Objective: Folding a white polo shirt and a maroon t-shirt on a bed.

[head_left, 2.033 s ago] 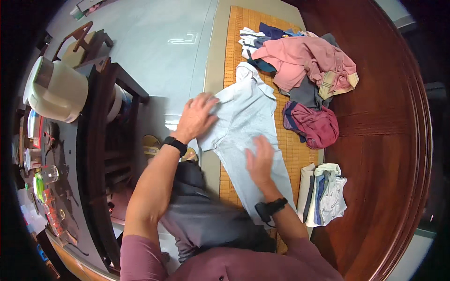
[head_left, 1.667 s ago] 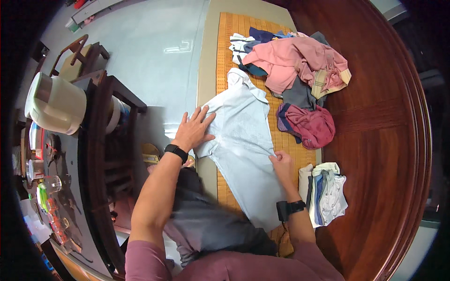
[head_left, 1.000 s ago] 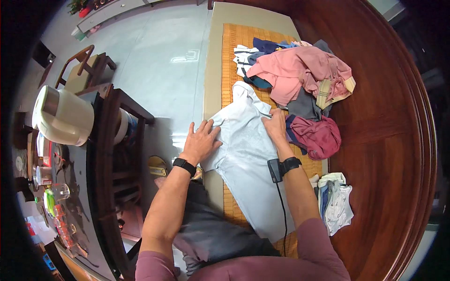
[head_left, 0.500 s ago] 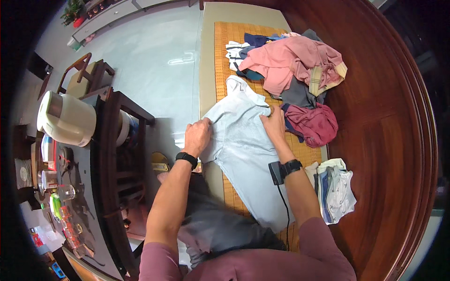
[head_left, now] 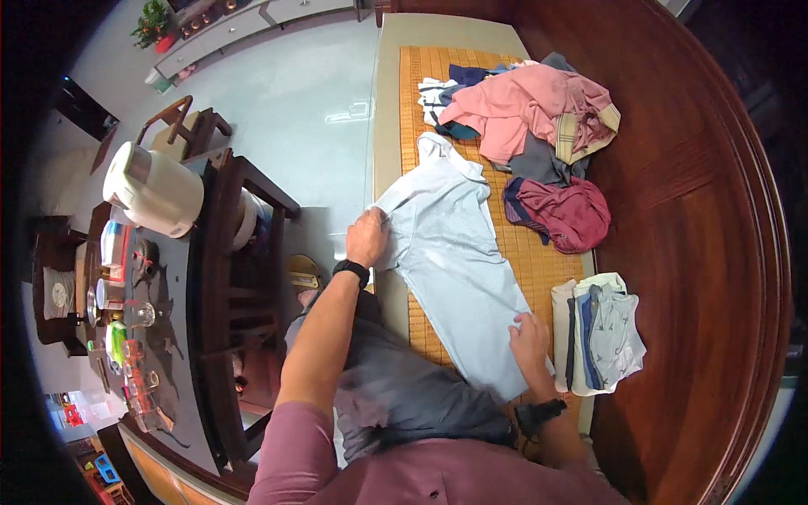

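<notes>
Tan mat (head_left: 523, 263) bears a pale shirt (head_left: 448, 252) with dark collar mark (head_left: 442, 153).

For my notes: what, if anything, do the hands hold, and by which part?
The left hand holds the light-blue collared shirt by its sleeve; the right hand touches its lower side edge, grip unclear.

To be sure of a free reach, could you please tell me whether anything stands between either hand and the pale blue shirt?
Nothing visible does: the left hand is at a sleeve of the pale blue shirt, the right hand at its right edge. The folded clothes lie farther right.
</notes>
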`<state>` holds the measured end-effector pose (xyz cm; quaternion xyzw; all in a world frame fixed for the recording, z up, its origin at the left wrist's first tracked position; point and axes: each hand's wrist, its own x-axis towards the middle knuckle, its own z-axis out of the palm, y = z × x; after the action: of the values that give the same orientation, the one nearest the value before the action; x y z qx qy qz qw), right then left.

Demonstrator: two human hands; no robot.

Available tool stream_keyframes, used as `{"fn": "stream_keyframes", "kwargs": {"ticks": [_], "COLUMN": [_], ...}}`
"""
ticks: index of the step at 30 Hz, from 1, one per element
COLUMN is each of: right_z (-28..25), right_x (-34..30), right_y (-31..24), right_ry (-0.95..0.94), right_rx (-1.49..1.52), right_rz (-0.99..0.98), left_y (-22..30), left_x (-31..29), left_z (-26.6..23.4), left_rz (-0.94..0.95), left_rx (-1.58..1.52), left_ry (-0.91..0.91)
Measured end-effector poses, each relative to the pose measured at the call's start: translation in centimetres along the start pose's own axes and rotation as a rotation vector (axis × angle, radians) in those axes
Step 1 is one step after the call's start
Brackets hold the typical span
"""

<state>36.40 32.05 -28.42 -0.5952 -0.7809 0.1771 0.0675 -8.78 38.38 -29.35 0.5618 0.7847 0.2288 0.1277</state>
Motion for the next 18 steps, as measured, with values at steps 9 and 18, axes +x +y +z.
{"fn": "stream_keyframes", "kwargs": {"ticks": [9, 18], "right_z": [-0.6, -0.5], "right_x": [-0.4, -0.2], "right_y": [1.0, 1.8], "right_ry": [0.111, 0.14], "right_rx": [0.116, 0.048], "right_rz": [0.115, 0.141], "left_y": [-0.5, -0.9], "left_x": [0.4, 1.9], "left_z": [0.3, -0.6], "left_rz": [-0.22, -0.082], "left_rx": [-0.022, -0.068], "left_ry": [0.005, 0.206]}}
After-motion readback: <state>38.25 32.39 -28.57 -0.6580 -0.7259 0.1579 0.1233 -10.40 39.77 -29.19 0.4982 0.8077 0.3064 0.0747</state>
